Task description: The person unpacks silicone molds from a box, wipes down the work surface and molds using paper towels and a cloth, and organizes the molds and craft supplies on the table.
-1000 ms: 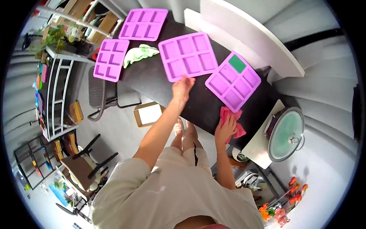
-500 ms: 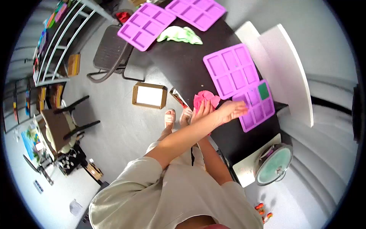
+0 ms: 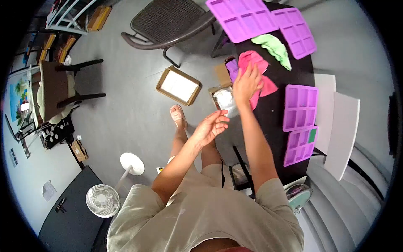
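My right hand (image 3: 248, 84) presses a pink cloth (image 3: 254, 63) onto the black table (image 3: 273, 113), near its edge. Lower and to the left, my left hand (image 3: 211, 127) hovers off the table edge with fingers apart and nothing in it. A green cloth (image 3: 275, 49) lies beyond the pink one. Two purple molds, one large (image 3: 243, 19) and one narrower (image 3: 294, 31), are at the top. Two more purple molds (image 3: 300, 108) (image 3: 300, 147) stand at the right, the lower one with a green block (image 3: 312, 135) in one compartment.
Below the table edge are an open box with silvery wrapping (image 3: 224, 98) and a shallow box (image 3: 179, 85) on the floor. A dark chair (image 3: 168, 23) stands at the top, a fan (image 3: 103, 200) at the lower left, white panels (image 3: 342, 134) at the right.
The view has turned, shifting the molds. The pink cloth in my right hand has moved along the table to beside the green cloth. My left hand has moved away from the molds, off the table edge.
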Available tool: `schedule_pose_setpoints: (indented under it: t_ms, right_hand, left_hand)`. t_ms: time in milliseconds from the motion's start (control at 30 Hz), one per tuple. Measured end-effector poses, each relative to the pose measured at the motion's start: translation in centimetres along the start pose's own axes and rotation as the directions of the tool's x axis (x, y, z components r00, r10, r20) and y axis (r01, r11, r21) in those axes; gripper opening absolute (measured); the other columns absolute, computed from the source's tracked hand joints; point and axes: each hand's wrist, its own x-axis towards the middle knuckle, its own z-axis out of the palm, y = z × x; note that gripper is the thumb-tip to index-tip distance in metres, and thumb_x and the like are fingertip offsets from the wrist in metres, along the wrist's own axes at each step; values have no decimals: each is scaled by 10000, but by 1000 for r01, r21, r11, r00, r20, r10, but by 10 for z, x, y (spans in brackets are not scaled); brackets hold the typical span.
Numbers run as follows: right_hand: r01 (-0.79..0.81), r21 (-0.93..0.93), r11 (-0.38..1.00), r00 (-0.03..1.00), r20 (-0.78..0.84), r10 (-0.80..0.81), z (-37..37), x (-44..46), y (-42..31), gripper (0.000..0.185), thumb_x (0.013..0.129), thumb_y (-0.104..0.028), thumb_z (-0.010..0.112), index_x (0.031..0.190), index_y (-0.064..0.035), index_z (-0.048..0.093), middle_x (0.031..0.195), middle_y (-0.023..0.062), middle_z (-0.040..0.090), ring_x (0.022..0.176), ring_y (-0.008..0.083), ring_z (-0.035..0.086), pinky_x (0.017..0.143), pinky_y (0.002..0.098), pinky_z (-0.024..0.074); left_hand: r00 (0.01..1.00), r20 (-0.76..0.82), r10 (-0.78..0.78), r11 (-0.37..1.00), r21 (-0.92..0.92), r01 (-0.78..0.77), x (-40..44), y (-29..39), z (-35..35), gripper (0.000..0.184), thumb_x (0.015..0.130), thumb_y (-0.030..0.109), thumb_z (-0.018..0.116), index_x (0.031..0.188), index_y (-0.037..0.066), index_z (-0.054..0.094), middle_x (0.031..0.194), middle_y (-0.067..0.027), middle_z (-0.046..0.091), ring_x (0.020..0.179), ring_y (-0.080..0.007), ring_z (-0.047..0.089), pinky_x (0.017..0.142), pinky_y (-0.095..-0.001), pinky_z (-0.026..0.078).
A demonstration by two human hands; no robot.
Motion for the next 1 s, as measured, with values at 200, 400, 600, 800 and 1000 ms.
schedule_pose_setpoints:
  t_ms: [200,400,600,800,1000]
  right_hand:
    - [79,313,946,995,35,-94,29,21,-53,422,886,-292,542,1211,-26,501,1256,150,504,1166,322,438,932,504,290]
    - [-307,758,576,919,393,-29,76,-72,-141,398,926,-232,500,1222,32,476,1156,240,556,1087,395,523,928,444,387]
    - [-727,648,227,607,761,-227,170,-169,-166,444,932,-276,510,1279,-5,451,1174,181,564,1114,261,533,949,355,412]
    - [-583,630,513,576,766,-286,290,-148,-92,471,893,-372,546,1181,1,548,1250,180,500,1195,298,451,1006,383,347]
    - [165,62,984,181,979,-92,406,-146,-4,409,868,-376,536,1042,-25,655,1087,205,605,1032,356,574,897,458,445]
  left_hand:
    - [984,-175,33,995,-92,-50,-21,56,-84,325,993,246,411,1185,3,507,893,-74,671,777,-158,664,692,-245,555]
    - [961,-270,61,997,-20,-69,-4,112,-162,650,903,508,502,1362,85,321,1278,-167,466,1084,-292,565,859,-412,527]
    - [934,-282,220,966,193,-170,85,143,-242,505,886,452,578,1240,108,473,1204,-82,520,1030,-181,557,890,-339,485]
    - [899,-331,287,953,192,-233,193,135,-344,257,852,135,630,1091,52,581,987,-82,650,852,-200,643,740,-315,539]
    - [912,-302,277,935,305,-183,285,135,-387,274,829,114,629,1086,38,570,955,-95,647,806,-213,646,735,-327,540]
